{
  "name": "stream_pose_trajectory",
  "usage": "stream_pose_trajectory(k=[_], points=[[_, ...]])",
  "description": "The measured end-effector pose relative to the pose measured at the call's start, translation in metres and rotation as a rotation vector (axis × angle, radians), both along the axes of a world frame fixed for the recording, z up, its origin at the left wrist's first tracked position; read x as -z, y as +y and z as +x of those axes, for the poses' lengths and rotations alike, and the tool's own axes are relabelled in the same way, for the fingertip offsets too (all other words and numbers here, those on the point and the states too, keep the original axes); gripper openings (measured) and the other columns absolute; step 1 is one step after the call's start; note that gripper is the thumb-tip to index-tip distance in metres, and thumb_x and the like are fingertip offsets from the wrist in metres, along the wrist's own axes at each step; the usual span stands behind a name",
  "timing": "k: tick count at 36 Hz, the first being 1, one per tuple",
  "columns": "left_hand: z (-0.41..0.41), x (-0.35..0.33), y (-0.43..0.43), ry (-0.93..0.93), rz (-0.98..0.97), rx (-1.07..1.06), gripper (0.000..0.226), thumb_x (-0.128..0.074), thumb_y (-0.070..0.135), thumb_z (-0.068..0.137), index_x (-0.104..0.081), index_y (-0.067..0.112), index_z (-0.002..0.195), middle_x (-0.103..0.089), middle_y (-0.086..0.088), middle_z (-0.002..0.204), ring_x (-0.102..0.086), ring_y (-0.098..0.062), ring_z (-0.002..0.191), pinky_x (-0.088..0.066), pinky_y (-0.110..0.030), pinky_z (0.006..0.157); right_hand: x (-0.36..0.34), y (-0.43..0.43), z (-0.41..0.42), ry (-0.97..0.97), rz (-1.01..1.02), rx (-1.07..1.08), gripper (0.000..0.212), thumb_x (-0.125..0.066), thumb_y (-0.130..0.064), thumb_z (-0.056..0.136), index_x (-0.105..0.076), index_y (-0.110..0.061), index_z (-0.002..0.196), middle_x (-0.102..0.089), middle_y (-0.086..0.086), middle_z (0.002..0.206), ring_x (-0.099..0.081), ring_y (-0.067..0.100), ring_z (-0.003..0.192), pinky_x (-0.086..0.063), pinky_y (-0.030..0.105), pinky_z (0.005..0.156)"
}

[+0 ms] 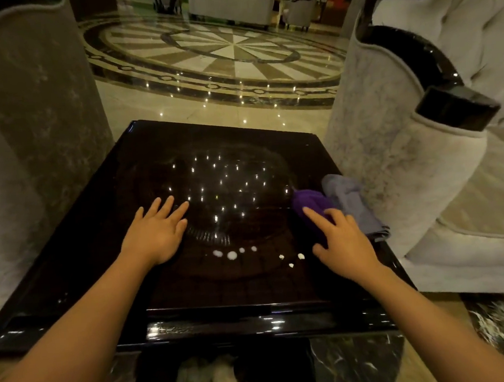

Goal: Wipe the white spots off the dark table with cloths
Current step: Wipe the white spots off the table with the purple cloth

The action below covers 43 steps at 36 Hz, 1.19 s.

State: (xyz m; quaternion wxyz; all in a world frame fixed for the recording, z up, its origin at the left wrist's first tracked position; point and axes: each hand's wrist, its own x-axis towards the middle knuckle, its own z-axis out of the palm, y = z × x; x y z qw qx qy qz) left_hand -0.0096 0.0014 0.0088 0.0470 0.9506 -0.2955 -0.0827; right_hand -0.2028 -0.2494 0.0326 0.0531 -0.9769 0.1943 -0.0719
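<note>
A glossy dark table (98, 248) fills the middle of the view. Several white spots (231, 254) lie in a row near its front centre, and a few more white spots (300, 256) sit further right. A purple cloth (307, 201) lies at the table's right side, with a grey cloth (351, 201) beside it at the edge. My left hand (157, 231) rests flat on the table, fingers spread, left of the spots. My right hand (342, 241) lies on the near part of the purple cloth, fingers apart, not clenched.
Pale upholstered armchairs stand close on both sides: one armchair (28, 118) at the left and one armchair (407, 148) with a black-trimmed armrest at the right. Ceiling lights reflect as bright dots on the tabletop. A polished marble floor (218, 51) stretches beyond.
</note>
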Motion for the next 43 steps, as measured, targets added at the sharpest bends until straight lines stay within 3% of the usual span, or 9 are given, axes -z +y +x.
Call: stream_pose_trajectory(k=[3, 8, 10, 21, 43], points=[[-0.001, 0.0, 0.0, 0.004, -0.007, 0.003, 0.05, -0.014, 0.037, 0.098, -0.005, 0.027, 0.146, -0.002, -0.004, 0.158, 0.003, -0.024, 0.145, -0.003, -0.044, 0.118, 0.005, -0.003, 0.002, -0.021, 0.058, 0.001, 0.074, -0.054, -0.032, 0.084, -0.008, -0.03, 0.142, -0.034, 0.005, 0.144, -0.032, 0.031, 0.12, -0.034, 0.039, 0.094], [-0.001, 0.0, 0.0, 0.003, -0.013, 0.006, 0.05, -0.014, 0.037, 0.098, -0.006, 0.026, 0.146, -0.002, -0.004, 0.158, 0.002, -0.024, 0.145, -0.003, -0.044, 0.118, 0.013, -0.004, 0.008, -0.017, 0.177, 0.062, 0.059, -0.046, -0.04, 0.09, -0.016, -0.034, 0.14, -0.006, 0.011, 0.155, -0.002, 0.029, 0.141, -0.008, 0.044, 0.114], [0.0, 0.001, 0.0, -0.001, -0.016, 0.009, 0.05, -0.014, 0.037, 0.098, -0.006, 0.026, 0.146, -0.002, -0.004, 0.158, 0.002, -0.024, 0.145, -0.004, -0.044, 0.118, 0.013, -0.004, 0.01, -0.034, 0.28, 0.045, 0.055, -0.046, -0.037, 0.091, -0.021, -0.032, 0.139, -0.004, 0.015, 0.155, -0.001, 0.028, 0.142, -0.004, 0.041, 0.115], [0.001, 0.004, 0.0, -0.01, -0.054, 0.032, 0.05, -0.015, 0.036, 0.098, -0.01, 0.024, 0.146, -0.006, -0.004, 0.158, -0.001, -0.023, 0.145, -0.006, -0.044, 0.118, 0.014, 0.017, 0.013, -0.061, 0.389, 0.071, 0.04, -0.042, -0.027, 0.094, -0.038, -0.029, 0.133, -0.023, 0.005, 0.152, -0.021, 0.019, 0.139, -0.023, 0.034, 0.11], [0.001, 0.007, 0.003, 0.005, -0.065, 0.056, 0.049, -0.016, 0.033, 0.099, -0.01, 0.022, 0.146, -0.005, -0.006, 0.158, -0.001, -0.025, 0.145, -0.005, -0.044, 0.117, 0.017, 0.089, 0.037, -0.053, 0.455, -0.125, 0.038, -0.04, -0.026, 0.094, -0.041, -0.028, 0.132, -0.029, -0.001, 0.15, -0.022, 0.013, 0.139, -0.022, 0.027, 0.108]])
